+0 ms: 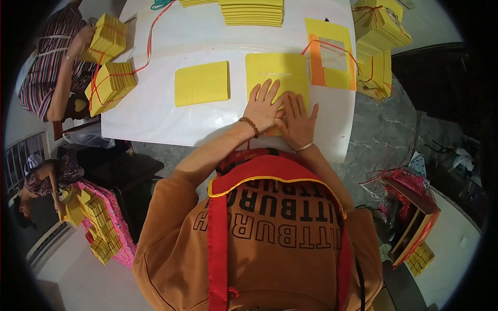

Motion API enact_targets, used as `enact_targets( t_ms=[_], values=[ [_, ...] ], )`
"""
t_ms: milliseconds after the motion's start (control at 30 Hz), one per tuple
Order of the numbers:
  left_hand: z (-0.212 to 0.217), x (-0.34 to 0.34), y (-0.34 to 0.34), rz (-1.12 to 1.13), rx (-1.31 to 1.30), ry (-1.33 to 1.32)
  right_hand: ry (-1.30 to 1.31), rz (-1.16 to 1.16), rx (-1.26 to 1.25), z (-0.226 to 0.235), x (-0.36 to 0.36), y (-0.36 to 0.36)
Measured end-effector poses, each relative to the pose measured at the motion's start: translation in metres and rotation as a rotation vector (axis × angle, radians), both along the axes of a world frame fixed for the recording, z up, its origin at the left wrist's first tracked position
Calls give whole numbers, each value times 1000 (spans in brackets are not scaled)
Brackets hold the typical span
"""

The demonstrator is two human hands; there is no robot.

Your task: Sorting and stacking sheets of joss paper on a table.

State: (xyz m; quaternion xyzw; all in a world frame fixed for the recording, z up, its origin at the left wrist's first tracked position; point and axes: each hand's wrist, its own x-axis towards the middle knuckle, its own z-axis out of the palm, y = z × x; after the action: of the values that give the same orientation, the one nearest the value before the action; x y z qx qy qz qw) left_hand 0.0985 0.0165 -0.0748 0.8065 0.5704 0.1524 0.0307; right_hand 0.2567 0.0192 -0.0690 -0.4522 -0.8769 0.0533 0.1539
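A flat yellow paper piece [275, 65] lies on the white table in front of me, with a pale line across its upper part. My left hand [262, 108] presses on it, fingers stretched out and spread. Close beside it, my right hand [298, 122] lies flat with its fingers extended, near the sheet's lower right edge. The two hands touch or overlap at the fingers. Neither hand grips anything. To the left rests a folded yellow paper piece [201, 84], apart from my hands. On the right lies a yellow piece with orange strips and a clear panel [333, 54].
A yellow stack [251, 13] stands at the table's [155, 111] far edge. String-tied bundles [111, 85] sit at its left edge, where another person [54, 67] handles one. More tied bundles [381, 26] are at the right. At lower left, another person [49, 181] bends over yellow bundles.
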Motion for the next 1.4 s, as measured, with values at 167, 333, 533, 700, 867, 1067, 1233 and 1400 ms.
enact_targets(
  t_ms=[167, 333, 533, 700, 867, 1067, 1233, 1400],
  values=[
    [8, -21, -4, -142, -85, -186, -64, -36, -115, -14, -1, -2],
    [38, -14, -2, -275, -204, 106, -113, -14, -206, -21, 13, 14],
    [9, 11, 1, 10, 66, 175, 1076, -198, -835, 24, 33, 22],
    [67, -57, 1, 20, 378, -124, 1183, -436, -721, 12, 43, 6],
    [36, -153, -35, 280, 424, 217, 1072, -306, -776, -20, 50, 2],
    [5, -168, -42, 268, 15, 246, 1112, -408, -814, -21, 44, 9],
    [2, -172, -46, 256, -176, 297, 1151, -373, -813, -24, 47, 7],
    [19, -174, -38, 230, -473, 219, 988, -321, -649, -21, 47, 6]
  ],
)
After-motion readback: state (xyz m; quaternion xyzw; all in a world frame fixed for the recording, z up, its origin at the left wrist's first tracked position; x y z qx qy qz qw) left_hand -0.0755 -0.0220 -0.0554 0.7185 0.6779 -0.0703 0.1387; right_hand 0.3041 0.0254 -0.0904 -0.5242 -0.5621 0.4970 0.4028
